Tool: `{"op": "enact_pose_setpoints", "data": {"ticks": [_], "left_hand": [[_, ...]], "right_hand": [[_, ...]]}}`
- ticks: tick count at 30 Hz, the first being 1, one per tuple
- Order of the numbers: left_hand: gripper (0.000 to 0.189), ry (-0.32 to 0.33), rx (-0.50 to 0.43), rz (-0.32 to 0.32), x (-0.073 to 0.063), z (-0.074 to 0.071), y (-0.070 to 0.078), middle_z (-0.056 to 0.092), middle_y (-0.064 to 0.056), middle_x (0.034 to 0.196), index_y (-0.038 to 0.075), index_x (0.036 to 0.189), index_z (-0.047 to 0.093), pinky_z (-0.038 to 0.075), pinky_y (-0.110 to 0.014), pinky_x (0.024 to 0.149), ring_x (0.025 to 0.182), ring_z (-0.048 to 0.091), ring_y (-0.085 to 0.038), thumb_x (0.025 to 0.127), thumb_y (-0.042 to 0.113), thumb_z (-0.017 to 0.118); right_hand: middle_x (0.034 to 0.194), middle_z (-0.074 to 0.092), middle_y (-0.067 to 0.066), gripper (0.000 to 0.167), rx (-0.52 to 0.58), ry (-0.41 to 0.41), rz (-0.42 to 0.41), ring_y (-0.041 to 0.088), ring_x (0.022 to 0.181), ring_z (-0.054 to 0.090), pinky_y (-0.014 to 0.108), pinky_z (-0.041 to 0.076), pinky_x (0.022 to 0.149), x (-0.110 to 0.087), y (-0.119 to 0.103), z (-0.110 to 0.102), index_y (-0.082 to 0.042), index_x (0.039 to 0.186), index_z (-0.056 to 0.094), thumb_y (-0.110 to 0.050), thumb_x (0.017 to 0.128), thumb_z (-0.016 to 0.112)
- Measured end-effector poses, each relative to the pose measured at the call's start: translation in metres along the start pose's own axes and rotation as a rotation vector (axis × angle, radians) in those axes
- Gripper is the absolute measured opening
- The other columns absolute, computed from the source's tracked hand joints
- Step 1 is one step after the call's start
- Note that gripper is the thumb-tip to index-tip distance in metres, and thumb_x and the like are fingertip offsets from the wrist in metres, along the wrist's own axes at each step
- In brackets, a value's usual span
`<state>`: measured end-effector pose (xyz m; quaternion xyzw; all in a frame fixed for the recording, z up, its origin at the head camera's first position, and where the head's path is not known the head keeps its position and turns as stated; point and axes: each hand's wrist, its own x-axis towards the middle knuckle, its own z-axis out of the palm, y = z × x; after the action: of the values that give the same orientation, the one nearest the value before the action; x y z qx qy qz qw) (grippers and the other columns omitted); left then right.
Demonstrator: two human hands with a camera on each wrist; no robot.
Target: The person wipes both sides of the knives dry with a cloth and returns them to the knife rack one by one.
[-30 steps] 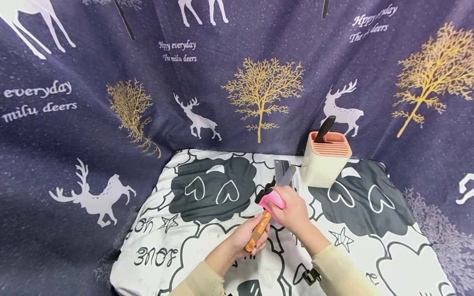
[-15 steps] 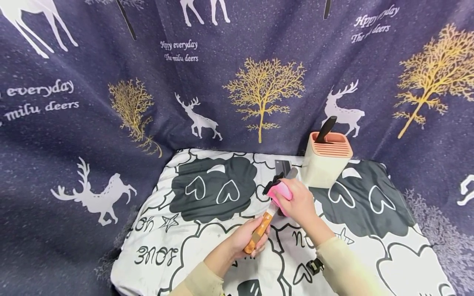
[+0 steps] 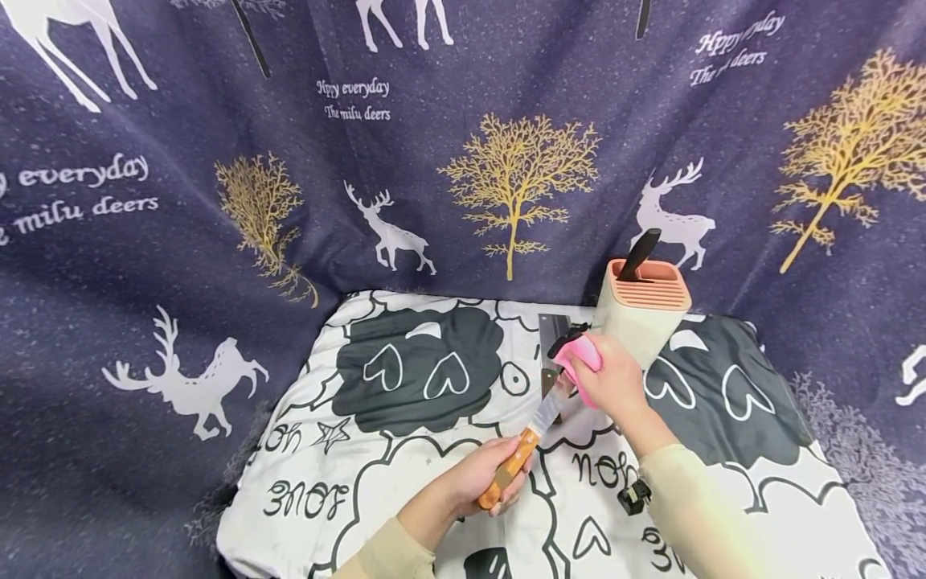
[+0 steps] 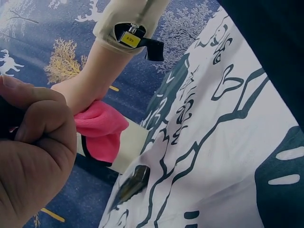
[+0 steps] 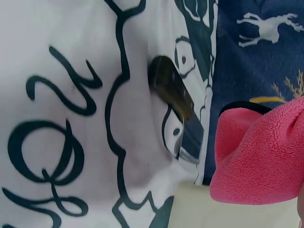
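Observation:
In the head view, my left hand (image 3: 488, 474) grips the orange-brown wooden handle (image 3: 510, 470) of a knife, whose blade (image 3: 546, 412) points up and to the right. My right hand (image 3: 615, 378) holds a pink cloth (image 3: 581, 358) with black trim at the far end of that blade; the tip is hidden. Behind them a cleaver (image 3: 553, 338) with a dark handle lies on the printed sheet, partly covered by the cloth. The right wrist view shows the cleaver's handle (image 5: 171, 88). Curled fingers (image 4: 45, 128) of my left hand fill the left wrist view's edge.
A cream knife block (image 3: 637, 322) with an orange slotted top stands at the back right, close to my right hand. One black-handled knife (image 3: 640, 253) sticks up from it. A dark blue patterned curtain (image 3: 434, 161) hangs behind the sheet (image 3: 405, 482).
My right hand has slid the pink cloth up and right along the blade, away from the handle, uncovering more of the blade. The left hand keeps its grip with little movement.

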<state>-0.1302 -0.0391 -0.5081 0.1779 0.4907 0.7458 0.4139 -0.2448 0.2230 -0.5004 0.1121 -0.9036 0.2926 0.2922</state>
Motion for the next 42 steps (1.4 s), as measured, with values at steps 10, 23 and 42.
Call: {"op": "enact_pose_setpoints", "data": {"ticks": [10,23,42], "left_hand": [[0.043,-0.037,0.018,0.004,-0.003,0.002,-0.001,0.047,0.01,0.052,0.008,0.096,0.045,0.036,-0.019,0.034,0.035,0.045,-0.002,0.113,0.044,0.026],[0.045,0.058,0.068,-0.056,-0.012,-0.011,-0.011,0.048,0.01,0.054,0.009,0.099,0.052,0.037,-0.018,0.033,0.035,0.046,-0.001,0.112,0.046,0.03],[0.049,0.437,0.112,0.056,0.01,-0.025,0.012,0.051,0.003,0.054,-0.003,0.127,0.055,0.041,-0.017,0.035,0.039,0.046,-0.004,0.112,0.037,0.032]], "right_hand": [[0.104,0.073,0.015,0.024,-0.068,0.008,0.041,0.04,0.098,0.069,0.059,0.053,0.077,0.008,0.024,-0.006,-0.016,0.105,0.07,-0.032,0.088,0.075],[0.115,0.071,0.019,0.03,-0.081,-0.072,0.176,0.044,0.109,0.066,0.062,0.051,0.087,0.003,0.051,-0.019,-0.013,0.113,0.069,-0.036,0.094,0.069],[0.087,0.074,0.002,0.017,0.207,-0.091,0.116,0.011,0.075,0.062,0.026,0.048,0.065,-0.015,-0.009,-0.042,-0.019,0.1,0.075,-0.013,0.085,0.075]]}}
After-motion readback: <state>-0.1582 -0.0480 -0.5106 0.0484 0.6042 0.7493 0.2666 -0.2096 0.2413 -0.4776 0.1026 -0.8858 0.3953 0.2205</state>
